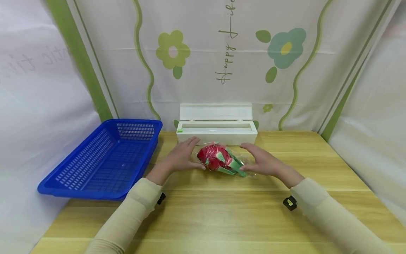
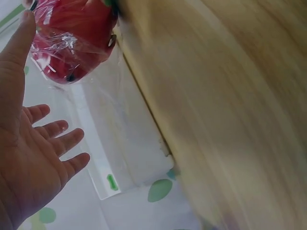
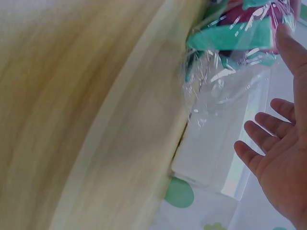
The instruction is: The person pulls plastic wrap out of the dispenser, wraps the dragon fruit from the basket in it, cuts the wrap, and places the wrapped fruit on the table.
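Note:
A red dragon fruit with green scales (image 1: 219,158), wrapped in clear plastic film, lies on the wooden table between the two hands. At its left end is the left hand (image 1: 182,155), fingers spread apart and thumb tip near the fruit. The right hand (image 1: 261,160) is at the green-tipped end, its thumb overlapping the loose film in the head view. In the left wrist view the fruit (image 2: 74,38) appears beyond the thumb, with the palm free of anything. Crinkled film (image 3: 216,81) trails from the fruit in the right wrist view, where the fingers are extended.
Directly behind the fruit stands a long white box (image 1: 217,138) with its lid (image 1: 215,112) raised. A blue perforated basket (image 1: 139,169) sits at the left of the table (image 1: 222,218). Flower-printed cloth (image 1: 203,70) hangs behind and at both sides.

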`<action>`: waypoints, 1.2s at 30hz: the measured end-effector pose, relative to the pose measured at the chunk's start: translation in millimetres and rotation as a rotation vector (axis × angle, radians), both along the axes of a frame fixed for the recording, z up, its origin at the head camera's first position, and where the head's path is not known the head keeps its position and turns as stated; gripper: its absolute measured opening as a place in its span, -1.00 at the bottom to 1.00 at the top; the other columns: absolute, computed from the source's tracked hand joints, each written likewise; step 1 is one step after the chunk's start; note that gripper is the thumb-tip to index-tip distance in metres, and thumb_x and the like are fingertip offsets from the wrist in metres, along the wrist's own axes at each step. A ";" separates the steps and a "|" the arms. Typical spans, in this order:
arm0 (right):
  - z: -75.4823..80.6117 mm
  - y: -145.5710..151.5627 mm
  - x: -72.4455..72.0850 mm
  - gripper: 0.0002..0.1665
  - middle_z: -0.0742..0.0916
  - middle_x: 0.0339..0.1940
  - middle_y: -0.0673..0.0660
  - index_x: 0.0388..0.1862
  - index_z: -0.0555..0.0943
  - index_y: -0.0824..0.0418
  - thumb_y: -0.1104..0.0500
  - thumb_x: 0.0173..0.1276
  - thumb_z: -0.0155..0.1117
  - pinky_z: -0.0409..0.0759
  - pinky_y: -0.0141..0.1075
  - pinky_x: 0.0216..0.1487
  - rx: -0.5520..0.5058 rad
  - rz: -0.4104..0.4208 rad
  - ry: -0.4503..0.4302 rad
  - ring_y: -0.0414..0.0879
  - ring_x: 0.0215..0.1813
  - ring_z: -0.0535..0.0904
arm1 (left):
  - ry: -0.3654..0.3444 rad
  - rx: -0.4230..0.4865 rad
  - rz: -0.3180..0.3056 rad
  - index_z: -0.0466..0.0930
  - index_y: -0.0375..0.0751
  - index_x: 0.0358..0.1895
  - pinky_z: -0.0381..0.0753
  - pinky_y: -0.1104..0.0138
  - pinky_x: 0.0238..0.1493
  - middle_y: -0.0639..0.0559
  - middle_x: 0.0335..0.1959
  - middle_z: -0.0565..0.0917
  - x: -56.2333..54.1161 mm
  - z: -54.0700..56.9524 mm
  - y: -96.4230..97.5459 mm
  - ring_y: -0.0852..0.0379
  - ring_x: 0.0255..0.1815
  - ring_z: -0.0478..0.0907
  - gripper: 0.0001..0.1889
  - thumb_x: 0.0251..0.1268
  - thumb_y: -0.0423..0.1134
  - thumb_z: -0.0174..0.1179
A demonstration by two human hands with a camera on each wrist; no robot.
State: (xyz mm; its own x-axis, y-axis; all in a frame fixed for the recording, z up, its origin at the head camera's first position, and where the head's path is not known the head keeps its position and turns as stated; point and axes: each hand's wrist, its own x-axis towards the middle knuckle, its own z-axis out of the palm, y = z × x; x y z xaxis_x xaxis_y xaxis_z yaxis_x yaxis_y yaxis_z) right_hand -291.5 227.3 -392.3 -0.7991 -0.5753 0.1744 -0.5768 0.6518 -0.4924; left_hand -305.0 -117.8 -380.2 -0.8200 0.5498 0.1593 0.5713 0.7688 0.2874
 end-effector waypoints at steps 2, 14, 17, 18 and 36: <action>-2.6 -4.8 0.2 0.15 0.31 0.45 0.32 0.49 0.14 0.34 -0.20 0.12 0.46 0.20 0.12 0.36 0.008 0.015 -0.017 0.22 0.45 0.19 | -0.019 0.016 -0.015 0.03 -0.21 0.52 0.08 -0.11 0.39 -0.19 0.51 0.11 -0.9 -2.1 0.5 -0.22 0.46 0.11 0.14 -0.04 0.34 0.36; -20.1 -25.5 -2.4 0.35 0.20 0.51 0.32 0.54 -0.05 0.35 -0.08 0.00 0.59 0.13 0.07 0.41 0.049 0.051 -0.083 0.21 0.49 0.11 | -0.021 0.041 -0.076 0.16 -0.26 0.45 0.22 -0.04 0.35 -0.16 0.40 0.33 -6.4 -7.5 2.3 -0.11 0.40 0.25 -0.13 0.18 0.07 0.35; -22.8 -29.0 -1.7 0.38 0.22 0.50 0.33 0.55 -0.05 0.33 -0.06 -0.03 0.62 0.12 0.06 0.42 0.047 0.069 -0.070 0.21 0.48 0.13 | -0.007 0.040 -0.088 0.21 -0.25 0.43 0.27 0.02 0.34 -0.14 0.36 0.38 -6.2 -9.0 2.5 -0.08 0.37 0.30 -0.20 0.23 0.04 0.33; -22.9 -30.4 -1.2 0.39 0.23 0.49 0.33 0.55 -0.07 0.32 -0.04 -0.05 0.63 0.12 0.05 0.42 0.042 0.080 -0.068 0.21 0.48 0.13 | -0.002 0.042 -0.093 0.23 -0.23 0.42 0.29 0.04 0.33 -0.12 0.34 0.40 -6.0 -9.4 2.4 -0.06 0.37 0.31 -0.22 0.24 0.04 0.32; -32.6 -39.4 -1.1 0.25 0.32 0.44 0.25 0.57 -0.10 0.19 0.10 0.12 0.54 0.23 0.02 0.38 0.085 0.020 -0.053 0.14 0.43 0.24 | 0.123 0.085 -0.173 0.48 -0.27 0.26 0.50 0.16 0.16 -0.08 0.09 0.63 -6.4 -16.5 -2.4 -0.01 0.12 0.56 -0.56 0.36 -0.21 0.23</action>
